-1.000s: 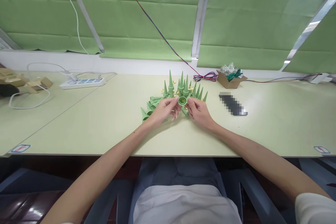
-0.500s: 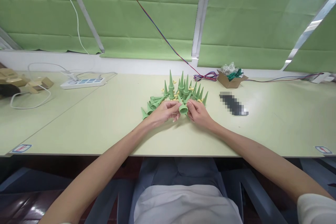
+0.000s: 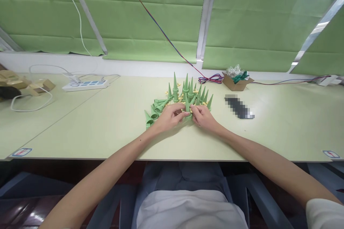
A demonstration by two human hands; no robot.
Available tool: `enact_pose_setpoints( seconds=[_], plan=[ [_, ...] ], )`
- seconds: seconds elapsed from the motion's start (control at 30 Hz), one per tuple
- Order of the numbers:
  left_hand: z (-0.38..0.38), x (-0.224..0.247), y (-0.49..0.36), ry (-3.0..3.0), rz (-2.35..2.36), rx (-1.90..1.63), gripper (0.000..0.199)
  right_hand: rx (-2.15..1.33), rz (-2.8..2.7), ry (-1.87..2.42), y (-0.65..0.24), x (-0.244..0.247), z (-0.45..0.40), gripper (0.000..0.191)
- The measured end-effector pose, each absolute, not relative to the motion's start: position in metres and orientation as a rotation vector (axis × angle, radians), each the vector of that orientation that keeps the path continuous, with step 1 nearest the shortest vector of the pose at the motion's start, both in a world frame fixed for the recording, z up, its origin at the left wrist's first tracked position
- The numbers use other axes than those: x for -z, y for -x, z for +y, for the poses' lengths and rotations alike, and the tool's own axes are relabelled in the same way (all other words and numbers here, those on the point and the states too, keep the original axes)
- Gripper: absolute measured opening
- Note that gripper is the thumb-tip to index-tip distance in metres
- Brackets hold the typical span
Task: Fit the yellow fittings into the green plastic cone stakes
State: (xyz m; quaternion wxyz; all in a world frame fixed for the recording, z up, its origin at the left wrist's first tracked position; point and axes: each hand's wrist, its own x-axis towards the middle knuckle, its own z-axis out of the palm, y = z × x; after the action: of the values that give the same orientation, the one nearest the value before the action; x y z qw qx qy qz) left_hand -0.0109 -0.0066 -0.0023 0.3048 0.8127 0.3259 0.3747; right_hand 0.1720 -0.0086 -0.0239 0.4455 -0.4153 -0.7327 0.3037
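Observation:
Between my hands is a green cone-shaped spike [image 3: 187,105], its point up and its wide collar low near the table. My left hand [image 3: 173,116] is closed round it from the left, thumb across the front. My right hand [image 3: 202,116] pinches at its right side; a bit of yellow shows by the fingertips, too small to make out. Just behind stand several upright green spikes [image 3: 175,91] with small yellow pieces among them. To the left of my left hand, loose green spikes [image 3: 154,113] lie on their sides or lean, some with hollow ends showing.
A small cardboard box [image 3: 236,83] with plastic and green material stands at the back right, beside a coiled red-and-blue cable [image 3: 212,78]. In front of it lies a pixelated dark object [image 3: 239,106]. A white power strip [image 3: 85,85] and cardboard pieces [image 3: 40,86] are left.
The held spike has tipped from its open collar facing me to standing point up. My left thumb has moved across its front. My right hand stays at its side.

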Motion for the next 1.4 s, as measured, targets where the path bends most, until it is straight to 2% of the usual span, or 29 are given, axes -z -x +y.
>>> enact_pose_setpoints(
  seconds=[0.3,0.63,1.03,1.4],
  plan=[
    [-0.005,0.004,0.009,-2.115,0.852,-1.001,0.04,-0.627,-1.853,1.055,-0.171,0.029,-0.004,0.05],
    [-0.004,0.002,0.011,-1.846,0.829,-0.811,0.041,-0.457,-1.951,1.0,-0.176,0.033,-0.004,0.046],
    [0.001,0.007,0.008,-1.666,0.85,-0.845,0.034,-0.322,-2.004,0.988,-0.17,0.033,-0.006,0.044],
    [0.001,0.01,0.008,-1.681,0.874,-0.806,0.042,-0.189,-2.185,1.012,-0.166,0.03,-0.016,0.035]
  ],
)
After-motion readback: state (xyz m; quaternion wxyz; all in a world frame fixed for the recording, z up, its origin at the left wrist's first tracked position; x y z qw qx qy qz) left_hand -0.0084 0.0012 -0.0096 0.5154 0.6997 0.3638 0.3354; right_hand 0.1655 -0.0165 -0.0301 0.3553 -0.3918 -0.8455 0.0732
